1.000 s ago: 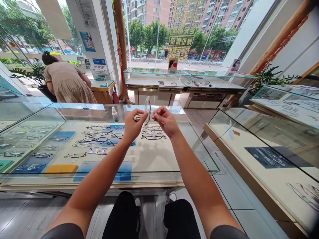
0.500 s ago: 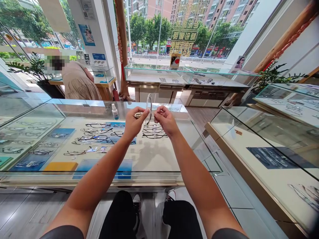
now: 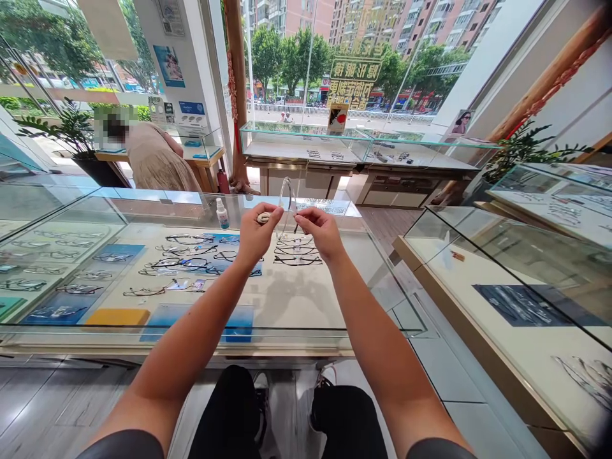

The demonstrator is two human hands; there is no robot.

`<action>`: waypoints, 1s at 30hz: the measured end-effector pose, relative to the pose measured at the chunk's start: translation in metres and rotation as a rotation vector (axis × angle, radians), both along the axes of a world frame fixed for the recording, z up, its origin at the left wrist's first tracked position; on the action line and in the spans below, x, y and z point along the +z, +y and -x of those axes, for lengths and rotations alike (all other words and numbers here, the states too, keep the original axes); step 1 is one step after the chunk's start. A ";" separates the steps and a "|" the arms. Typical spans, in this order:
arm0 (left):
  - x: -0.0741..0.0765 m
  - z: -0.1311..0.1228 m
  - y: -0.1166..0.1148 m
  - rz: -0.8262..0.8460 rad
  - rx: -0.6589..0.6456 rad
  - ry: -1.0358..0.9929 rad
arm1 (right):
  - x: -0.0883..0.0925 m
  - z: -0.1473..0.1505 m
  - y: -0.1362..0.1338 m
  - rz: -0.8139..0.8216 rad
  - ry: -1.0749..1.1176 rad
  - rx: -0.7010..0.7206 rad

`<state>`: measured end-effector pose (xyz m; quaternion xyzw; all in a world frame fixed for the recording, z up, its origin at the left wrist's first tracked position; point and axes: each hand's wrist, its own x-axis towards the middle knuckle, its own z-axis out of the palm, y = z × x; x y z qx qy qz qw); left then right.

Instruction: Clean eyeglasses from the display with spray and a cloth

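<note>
Above the glass counter I hold a pair of eyeglasses (image 3: 286,186) upright and edge-on, with a thin, clear-looking rim. My left hand (image 3: 255,237) is closed, pinching the frame at its left side. A bunched pale thing (image 3: 262,218), perhaps cloth, shows in the same hand. My right hand (image 3: 321,231) is closed too, its thumb and forefinger pinching a dark, thin part of the glasses, seemingly a temple arm. Below the hands lie several folded eyeglasses (image 3: 297,260) in a column. More eyeglasses (image 3: 184,264) lie to the left, partly on a blue sheet.
The glass display counter (image 3: 306,333) spans the front. A white spray bottle (image 3: 222,214) stands left of my hands. A yellow block (image 3: 117,318) sits near the counter's front. Another glass case (image 3: 478,255) stands at right. A person (image 3: 155,156) bends over a far counter.
My right hand has shifted slightly right, and a dark thin part of the glasses now shows at its fingertips. The glasses have turned a little. My left hand stays nearly in place.
</note>
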<state>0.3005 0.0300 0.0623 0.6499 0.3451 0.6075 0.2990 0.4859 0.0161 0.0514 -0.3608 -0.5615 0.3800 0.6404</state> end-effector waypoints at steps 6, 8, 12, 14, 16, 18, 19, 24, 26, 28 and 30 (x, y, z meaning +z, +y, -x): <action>-0.002 0.002 0.001 0.005 0.037 0.063 | 0.002 -0.007 -0.003 -0.079 -0.015 -0.427; -0.004 0.001 0.001 0.021 0.031 0.095 | 0.003 -0.007 -0.007 -0.147 -0.054 -0.545; -0.006 -0.002 0.001 0.031 -0.027 0.133 | 0.003 -0.003 -0.011 -0.228 -0.165 -0.596; -0.006 -0.004 0.001 0.024 -0.065 0.129 | 0.000 -0.001 -0.009 -0.265 -0.239 -0.580; -0.007 -0.006 0.000 0.018 -0.091 0.119 | -0.005 0.000 -0.006 -0.323 -0.310 -0.588; -0.007 -0.006 -0.001 0.017 -0.102 0.110 | -0.010 0.000 -0.002 -0.375 -0.373 -0.624; -0.007 -0.007 -0.002 0.016 -0.100 0.106 | -0.011 -0.001 -0.001 -0.389 -0.397 -0.644; -0.007 -0.006 -0.002 0.007 -0.045 0.066 | -0.012 -0.004 0.000 -0.409 -0.456 -0.658; -0.006 -0.005 -0.001 0.010 -0.022 0.041 | -0.011 -0.005 -0.001 -0.413 -0.479 -0.652; -0.005 -0.004 0.000 0.007 0.006 0.007 | -0.010 -0.005 -0.002 -0.420 -0.511 -0.646; -0.003 -0.002 0.001 -0.006 0.043 -0.037 | -0.011 -0.005 -0.002 -0.431 -0.543 -0.637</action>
